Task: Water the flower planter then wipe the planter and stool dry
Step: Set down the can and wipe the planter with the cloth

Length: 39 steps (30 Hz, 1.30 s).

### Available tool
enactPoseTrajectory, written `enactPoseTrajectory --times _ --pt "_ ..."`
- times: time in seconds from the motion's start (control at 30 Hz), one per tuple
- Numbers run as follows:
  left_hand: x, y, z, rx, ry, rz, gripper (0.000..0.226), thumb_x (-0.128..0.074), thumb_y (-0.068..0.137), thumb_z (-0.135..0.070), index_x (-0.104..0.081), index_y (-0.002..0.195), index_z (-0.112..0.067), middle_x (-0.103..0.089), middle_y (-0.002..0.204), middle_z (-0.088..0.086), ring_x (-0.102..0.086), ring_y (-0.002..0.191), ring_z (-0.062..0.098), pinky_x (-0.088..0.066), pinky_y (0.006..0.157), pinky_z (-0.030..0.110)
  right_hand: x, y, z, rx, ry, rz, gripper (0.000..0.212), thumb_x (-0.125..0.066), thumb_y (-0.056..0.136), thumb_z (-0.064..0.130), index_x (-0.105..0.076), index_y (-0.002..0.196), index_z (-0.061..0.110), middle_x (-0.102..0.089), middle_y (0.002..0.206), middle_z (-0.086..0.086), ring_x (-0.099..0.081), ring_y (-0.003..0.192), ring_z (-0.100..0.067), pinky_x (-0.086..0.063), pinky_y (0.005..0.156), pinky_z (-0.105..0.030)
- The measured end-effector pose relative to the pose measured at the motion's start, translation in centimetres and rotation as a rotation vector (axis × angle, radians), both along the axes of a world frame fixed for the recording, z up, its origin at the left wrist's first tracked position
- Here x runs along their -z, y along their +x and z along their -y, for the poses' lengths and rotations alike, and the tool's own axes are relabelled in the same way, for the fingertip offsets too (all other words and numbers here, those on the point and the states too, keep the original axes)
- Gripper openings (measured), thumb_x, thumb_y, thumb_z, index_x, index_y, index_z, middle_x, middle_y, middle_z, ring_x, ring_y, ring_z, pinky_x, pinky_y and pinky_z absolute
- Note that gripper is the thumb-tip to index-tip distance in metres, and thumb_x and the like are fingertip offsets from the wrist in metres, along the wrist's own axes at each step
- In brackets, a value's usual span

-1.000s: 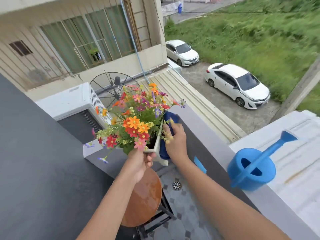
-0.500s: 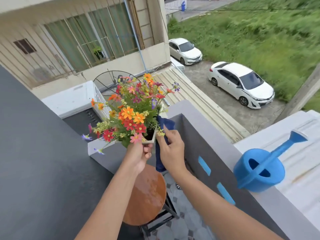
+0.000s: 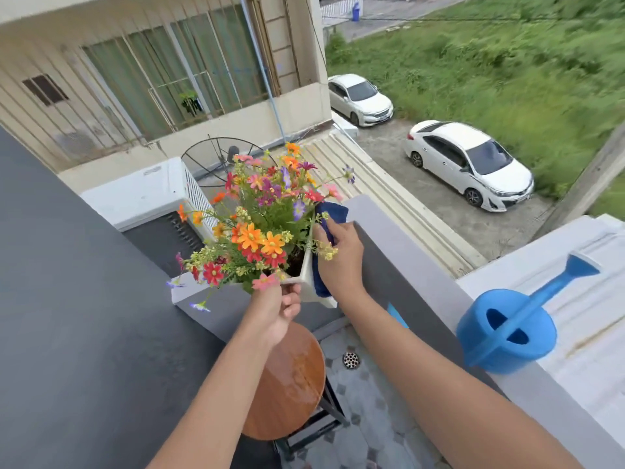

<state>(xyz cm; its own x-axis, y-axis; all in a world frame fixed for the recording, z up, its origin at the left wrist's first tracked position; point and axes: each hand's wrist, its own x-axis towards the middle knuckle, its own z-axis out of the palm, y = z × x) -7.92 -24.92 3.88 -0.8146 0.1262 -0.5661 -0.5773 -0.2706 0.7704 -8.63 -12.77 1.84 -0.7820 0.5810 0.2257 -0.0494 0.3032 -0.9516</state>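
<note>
Since half a second ago, both hands have lifted the planter [image 3: 306, 275] a little higher above the stool [image 3: 291, 377], and the right hand [image 3: 340, 262] has slid the cloth [image 3: 329, 214] up along the planter's side. Fingers of the left hand [image 3: 275, 311] are curled around the planter's near rim, pinching it from below, so the white box hangs tilted in the air, clear of the stool. Colourful flowers [image 3: 260, 228] spill out above and to the left of that hand. The right hand is folded around the dark blue cloth, pressing it flat against the planter's right wall; part of the cloth sticks out above the fingers. Directly beneath the left hand sits the round wooden stool, its seat shiny with water. Well to the right of the right hand, a blue watering can [image 3: 507, 328] stands on the grey ledge [image 3: 436, 299]. Far below beyond the hands, 2 white cars [image 3: 470, 164] are parked.
</note>
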Motion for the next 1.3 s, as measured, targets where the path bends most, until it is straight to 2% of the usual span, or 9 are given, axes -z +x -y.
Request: enactPoseTrajectory --times 0.03,0.1,0.43,0.63,0.77,0.93,1.13,1.23,1.3 --pt "-0.1 -0.4 0.0 -0.012 0.005 0.000 0.030 -0.017 0.102 -0.005 -0.043 0.087 -0.008 -0.044 0.063 0.008 -0.031 0.028 0.005 -0.019 0.026 0.014 0.3 1.1 0.9 -0.023 -0.015 -0.040 0.016 -0.060 0.097 0.019 -0.073 0.094 0.029 -0.044 0.075 0.002 -0.045 0.072 -0.007 -0.032 0.066 -0.014" --pt "-0.5 -1.1 0.2 -0.018 0.006 -0.015 0.033 -0.020 0.100 -0.003 -0.046 0.079 -0.008 -0.046 0.057 0.006 -0.030 0.028 0.004 -0.018 0.026 0.015 1.0 3.2 2.3 -0.062 -0.012 -0.086 0.027 -0.065 0.094 0.019 -0.073 0.120 0.017 -0.046 0.080 0.002 -0.047 0.074 -0.003 -0.034 0.069 -0.011" --pt "-0.4 -0.5 0.0 0.027 -0.001 -0.082 0.029 -0.022 0.104 -0.012 -0.043 0.085 -0.010 -0.046 0.061 0.007 -0.030 0.031 0.004 -0.019 0.027 0.015 3.9 4.8 1.3 -0.007 -0.086 -0.044 0.016 -0.064 0.095 0.014 -0.075 0.107 0.016 -0.042 0.077 0.005 -0.046 0.069 -0.002 -0.034 0.070 -0.023" --pt "-0.7 0.6 -1.2 0.084 -0.002 -0.152 0.031 -0.024 0.105 -0.011 -0.044 0.080 -0.012 -0.049 0.059 0.008 -0.032 0.031 0.003 -0.020 0.030 0.015 1.0 3.8 0.3 0.016 -0.066 -0.175 0.037 -0.062 0.095 0.005 -0.067 0.130 0.015 -0.039 0.079 0.006 -0.042 0.071 -0.005 -0.035 0.068 -0.015" --pt "-1.0 1.5 -1.0 0.143 0.026 -0.117 0.028 -0.027 0.101 -0.004 -0.042 0.078 -0.010 -0.049 0.057 0.009 -0.033 0.031 0.005 -0.021 0.028 0.015 0.8 2.0 -2.5 0.147 -0.045 -0.213 0.020 -0.063 0.096 0.010 -0.071 0.110 -0.002 -0.040 0.081 0.006 -0.044 0.071 0.003 -0.034 0.073 -0.023" --pt "-2.0 2.4 -1.3 0.177 0.053 -0.055 0.032 -0.029 0.098 -0.002 -0.045 0.071 -0.008 -0.049 0.051 0.005 -0.030 0.030 0.003 -0.016 0.026 0.015 2.4 0.9 -5.2 0.211 -0.099 -0.028 0.037 -0.058 0.100 0.024 -0.061 0.137 0.023 -0.044 0.091 0.000 -0.048 0.075 -0.007 -0.037 0.073 -0.023" --pt "-2.1 2.0 -1.1 0.117 0.060 -0.071 0.037 -0.026 0.102 -0.005 -0.046 0.070 -0.007 -0.047 0.055 0.007 -0.030 0.029 0.003 -0.016 0.026 0.014 4.9 3.3 -2.9 0.089 -0.085 0.000 0.034 -0.060 0.099 0.021 -0.064 0.133 0.019 -0.045 0.085 0.005 -0.047 0.074 -0.006 -0.037 0.072 -0.019" --pt "-1.5 1.8 -1.1 0.081 0.021 -0.100 0.033 -0.024 0.102 -0.005 -0.044 0.076 -0.008 -0.047 0.061 0.010 -0.031 0.030 0.003 -0.019 0.027 0.015 3.3 3.9 -1.5 0.000 -0.112 -0.095 0.015 -0.062 0.098 0.018 -0.072 0.106 0.010 -0.056 0.088 -0.004 -0.054 0.075 -0.010 -0.041 0.070 -0.026" --pt "-1.2 1.7 -1.0 0.069 -0.016 -0.109 0.030 -0.024 0.104 -0.009 -0.043 0.080 -0.009 -0.047 0.063 0.010 -0.032 0.030 0.004 -0.020 0.028 0.015 1.5 4.3 -0.6 -0.028 -0.173 -0.143 0.013 -0.063 0.098 0.017 -0.071 0.103 0.008 -0.058 0.090 -0.009 -0.055 0.077 -0.012 -0.041 0.070 -0.026"
